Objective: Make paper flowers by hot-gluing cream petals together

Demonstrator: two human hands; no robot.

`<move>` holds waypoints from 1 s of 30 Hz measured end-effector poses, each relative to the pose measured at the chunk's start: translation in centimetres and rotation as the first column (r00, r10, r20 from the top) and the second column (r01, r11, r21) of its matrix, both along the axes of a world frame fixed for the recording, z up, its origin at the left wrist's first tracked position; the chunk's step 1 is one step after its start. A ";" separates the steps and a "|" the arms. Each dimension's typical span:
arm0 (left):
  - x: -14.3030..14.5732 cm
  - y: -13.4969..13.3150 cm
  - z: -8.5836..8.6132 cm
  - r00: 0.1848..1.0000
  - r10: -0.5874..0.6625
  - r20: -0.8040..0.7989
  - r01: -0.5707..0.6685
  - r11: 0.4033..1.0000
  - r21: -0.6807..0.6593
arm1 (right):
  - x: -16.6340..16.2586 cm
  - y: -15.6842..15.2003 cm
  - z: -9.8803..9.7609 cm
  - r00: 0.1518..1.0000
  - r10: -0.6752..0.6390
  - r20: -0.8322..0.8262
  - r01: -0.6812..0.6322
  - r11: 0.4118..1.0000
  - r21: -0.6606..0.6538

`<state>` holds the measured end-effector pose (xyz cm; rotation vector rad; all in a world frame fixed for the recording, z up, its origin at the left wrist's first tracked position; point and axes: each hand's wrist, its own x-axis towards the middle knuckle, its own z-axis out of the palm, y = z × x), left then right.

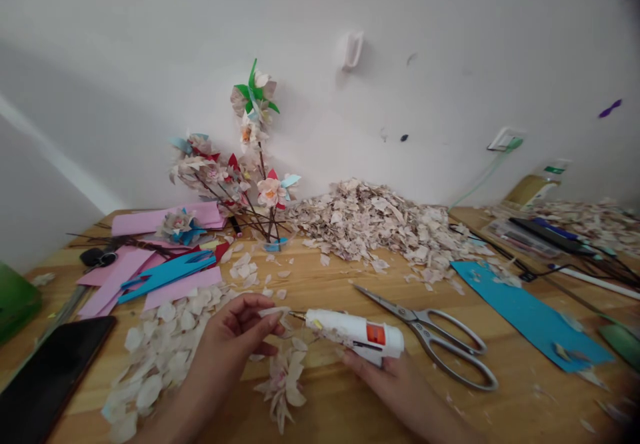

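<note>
Head view: thin whitish petal (270, 311) held at the nozzle of a white glue gun with an orange patch (345, 332)

The petal is pinched narrowly between the thumb and fingers of the left hand (243, 327), above a light, striped wooden table (320, 281). The glue gun is gripped from below by the right hand (375, 367), and its metal nozzle is pointed left at the petal's edge; whether the two are touching cannot be told. Just below the left fingertips, a pale, many-petalled flower (283, 384) is seen, its petals spread. Beside the left forearm, loose whitish rounded petals (167, 344) are heaped.

To the right of the glue gun, grey metal scissors (425, 327) are laid with their blades nearly closed. Farther right, a flat bright-blue sheet (530, 314) is strewn with scraps. Against the wall, a broad mound of dry beige petals (370, 224) is piled, and brown-stemmed flowers with coloured leaves (273, 192) are stood upright to its left.
</note>
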<state>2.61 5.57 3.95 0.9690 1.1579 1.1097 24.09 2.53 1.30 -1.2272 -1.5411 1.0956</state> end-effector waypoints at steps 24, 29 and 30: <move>0.1 0.0 -0.1 1.000 -0.024 -0.013 0.024 1.000 -0.014 | -0.2 -0.4 0.8 0.996 -0.056 0.064 0.058 0.998 -0.037; 0.1 0.0 0.0 1.000 -0.022 -0.007 0.022 1.000 -0.021 | -0.2 -0.3 0.6 0.999 0.002 0.036 0.000 0.999 -0.042; 0.1 0.0 0.0 1.000 -0.023 -0.009 0.023 1.000 -0.022 | -0.2 -0.2 0.5 0.999 0.009 0.042 -0.007 0.999 -0.031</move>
